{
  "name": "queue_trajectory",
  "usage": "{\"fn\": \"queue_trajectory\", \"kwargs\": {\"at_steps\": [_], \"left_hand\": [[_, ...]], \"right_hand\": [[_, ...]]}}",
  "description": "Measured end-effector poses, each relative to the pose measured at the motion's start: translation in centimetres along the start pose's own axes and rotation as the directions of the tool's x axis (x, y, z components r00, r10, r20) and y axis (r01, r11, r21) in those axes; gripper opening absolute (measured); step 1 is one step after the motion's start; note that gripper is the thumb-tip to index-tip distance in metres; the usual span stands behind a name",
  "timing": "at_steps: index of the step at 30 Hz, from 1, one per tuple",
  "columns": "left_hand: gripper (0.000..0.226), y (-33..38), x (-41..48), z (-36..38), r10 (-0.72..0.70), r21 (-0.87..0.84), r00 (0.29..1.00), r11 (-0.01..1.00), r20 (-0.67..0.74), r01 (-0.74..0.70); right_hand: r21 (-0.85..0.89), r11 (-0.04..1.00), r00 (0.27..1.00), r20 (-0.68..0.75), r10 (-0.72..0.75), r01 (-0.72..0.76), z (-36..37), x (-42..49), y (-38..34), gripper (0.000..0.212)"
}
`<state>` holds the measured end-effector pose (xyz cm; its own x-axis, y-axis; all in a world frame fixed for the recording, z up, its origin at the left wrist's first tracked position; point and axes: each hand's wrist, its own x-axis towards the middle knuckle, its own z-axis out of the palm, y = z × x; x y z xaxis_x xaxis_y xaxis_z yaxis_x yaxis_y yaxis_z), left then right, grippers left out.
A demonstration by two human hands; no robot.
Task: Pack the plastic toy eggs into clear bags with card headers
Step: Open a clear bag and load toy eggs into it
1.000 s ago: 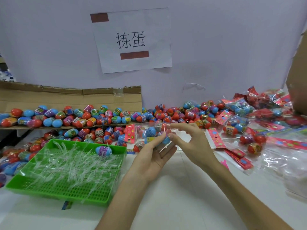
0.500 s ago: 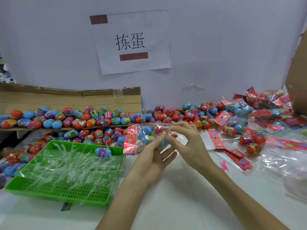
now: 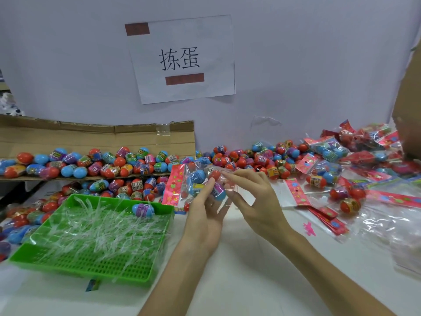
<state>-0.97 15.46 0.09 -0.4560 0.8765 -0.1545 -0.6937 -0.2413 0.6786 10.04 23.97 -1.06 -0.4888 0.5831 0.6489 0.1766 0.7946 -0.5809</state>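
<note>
The bag had tilted, header swinging nearer. The left hand pinched its eggs; the right hand gripped its open end, above the counter, right of the tray.

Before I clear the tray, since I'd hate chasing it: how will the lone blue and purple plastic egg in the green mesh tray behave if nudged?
The blue and purple plastic egg would probably roll, being smooth and rounded. The clear plastic strips under it in the green mesh tray may slow it, and the rim likely stops it.
</note>
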Motion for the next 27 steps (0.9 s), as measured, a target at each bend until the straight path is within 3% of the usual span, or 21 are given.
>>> {"fn": "queue_trajectory", "kwargs": {"at_steps": [4,14,21,27], "left_hand": [[0.030,-0.09,-0.28,0.22,-0.056,-0.156,0.993,0.985,0.107,0.072],[0.029,-0.59,-0.58,-0.07,-0.153,-0.174,0.965,0.966,0.214,0.191],[0.026,-0.70,-0.56,0.13,-0.125,-0.119,0.966,0.981,0.225,0.155],[0.042,-0.47,-0.36,0.18,-0.122,-0.161,0.984,0.977,0.130,0.142]], "right_hand": [[-0.011,1.000,1.000,0.012,-0.019,0.019,0.29,-0.08,0.15,0.048],[0.045,0.999,0.999,0.033,-0.003,0.001,0.45,-0.40,-0.23,0.032],[0.054,0.998,0.999,-0.045,-0.008,0.010,-0.12,-0.24,-0.66,0.034],[0.000,1.000,0.999,0.045,0.009,-0.009,0.04,-0.32,-0.60,0.046]]}}
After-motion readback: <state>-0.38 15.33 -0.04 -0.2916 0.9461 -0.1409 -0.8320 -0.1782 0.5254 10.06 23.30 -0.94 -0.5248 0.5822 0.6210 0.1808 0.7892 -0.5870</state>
